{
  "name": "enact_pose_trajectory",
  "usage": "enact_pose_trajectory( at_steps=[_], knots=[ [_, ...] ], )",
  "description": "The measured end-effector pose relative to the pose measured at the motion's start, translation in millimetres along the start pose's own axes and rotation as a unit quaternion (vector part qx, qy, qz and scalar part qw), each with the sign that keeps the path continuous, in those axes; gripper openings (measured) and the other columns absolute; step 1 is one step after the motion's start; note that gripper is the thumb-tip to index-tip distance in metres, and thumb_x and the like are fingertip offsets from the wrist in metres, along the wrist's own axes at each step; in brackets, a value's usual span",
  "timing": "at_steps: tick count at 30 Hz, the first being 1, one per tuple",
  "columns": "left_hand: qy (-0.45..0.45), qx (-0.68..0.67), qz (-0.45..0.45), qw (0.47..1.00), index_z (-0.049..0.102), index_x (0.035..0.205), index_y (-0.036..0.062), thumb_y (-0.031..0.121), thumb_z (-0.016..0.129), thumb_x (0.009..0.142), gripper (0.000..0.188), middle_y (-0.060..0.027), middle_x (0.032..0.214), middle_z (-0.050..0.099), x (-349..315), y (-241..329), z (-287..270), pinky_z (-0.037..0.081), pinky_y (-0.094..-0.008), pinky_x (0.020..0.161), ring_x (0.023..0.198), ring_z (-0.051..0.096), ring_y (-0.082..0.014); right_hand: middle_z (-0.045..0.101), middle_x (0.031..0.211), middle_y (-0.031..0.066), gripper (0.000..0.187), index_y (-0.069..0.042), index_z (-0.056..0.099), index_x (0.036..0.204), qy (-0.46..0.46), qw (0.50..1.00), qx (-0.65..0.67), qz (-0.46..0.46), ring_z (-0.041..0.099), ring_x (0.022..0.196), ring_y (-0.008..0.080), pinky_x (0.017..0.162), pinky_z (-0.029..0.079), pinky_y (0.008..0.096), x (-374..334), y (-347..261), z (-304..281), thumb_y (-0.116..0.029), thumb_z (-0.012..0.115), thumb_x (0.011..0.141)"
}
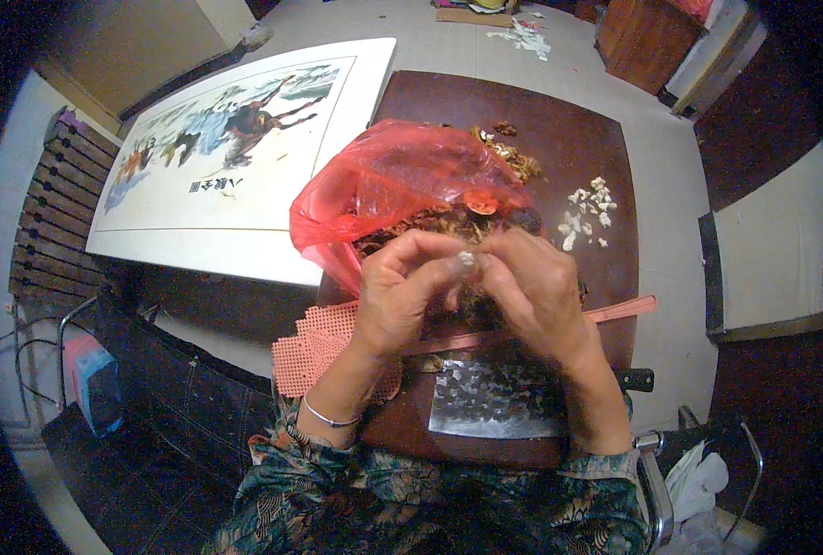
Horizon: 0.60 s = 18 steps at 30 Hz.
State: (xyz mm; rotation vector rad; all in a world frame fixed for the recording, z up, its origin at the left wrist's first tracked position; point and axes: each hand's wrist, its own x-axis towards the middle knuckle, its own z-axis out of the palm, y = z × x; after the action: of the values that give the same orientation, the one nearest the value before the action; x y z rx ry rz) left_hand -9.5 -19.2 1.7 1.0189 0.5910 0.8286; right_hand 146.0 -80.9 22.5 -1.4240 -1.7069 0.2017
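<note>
My left hand (400,289) and my right hand (539,289) meet over the brown table (569,120), fingertips pinched together. Between them sits a small whitish piece (467,258), too small to name surely; both hands are closed on it. Just beyond my fingers a red plastic bag (384,171) lies open, with brown, fibrous, dried-looking matter (430,224) at its mouth. Several small white pieces (598,202) are scattered to the right of the bag. Under my wrists a pink fly swatter (317,347) crosses the table. Nearer me rests a cleaver (495,398) with a black handle.
A white board (199,236) with a horse painting adjoins the table on the left. Brown scraps (522,165) lie behind the bag. Dark fabric (166,398) covers something at the lower left. A metal-framed chair (654,481) stands at the lower right.
</note>
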Motion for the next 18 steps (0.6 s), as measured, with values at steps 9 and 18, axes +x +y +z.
enact_pose_trajectory(
  at_steps=[9, 18],
  knots=[
    [0.046, 0.125, 0.050, 0.990, 0.061, 0.095, -0.0006, 0.005, 0.063, 0.084, 0.012, -0.0036, 0.081, 0.064, -2.8, 1.5, 5.0, 0.045, -0.0196, 0.060, 0.067, 0.055, -0.0061, 0.058, 0.071, 0.0114, 0.008, -0.004, 0.059, 0.082, 0.028, 0.997, -0.050, -0.047, 0.059, 0.064, 0.0300, 0.061, 0.046, 0.0401, 0.3, -0.2, 3.1, -0.009, 0.063, 0.077],
    [0.008, 0.053, 0.023, 0.998, 0.061, 0.096, -0.0009, 0.004, 0.062, 0.085, 0.012, -0.0035, 0.081, 0.064, -2.0, -0.9, 1.9, 0.045, -0.0198, 0.058, 0.065, 0.055, -0.0064, 0.056, 0.068, 0.0109, 0.006, -0.004, 0.056, 0.076, 0.067, 0.991, -0.085, -0.078, 0.057, 0.060, 0.0296, 0.059, 0.045, 0.0397, 1.6, -3.0, 4.5, -0.005, 0.061, 0.074]
  ],
)
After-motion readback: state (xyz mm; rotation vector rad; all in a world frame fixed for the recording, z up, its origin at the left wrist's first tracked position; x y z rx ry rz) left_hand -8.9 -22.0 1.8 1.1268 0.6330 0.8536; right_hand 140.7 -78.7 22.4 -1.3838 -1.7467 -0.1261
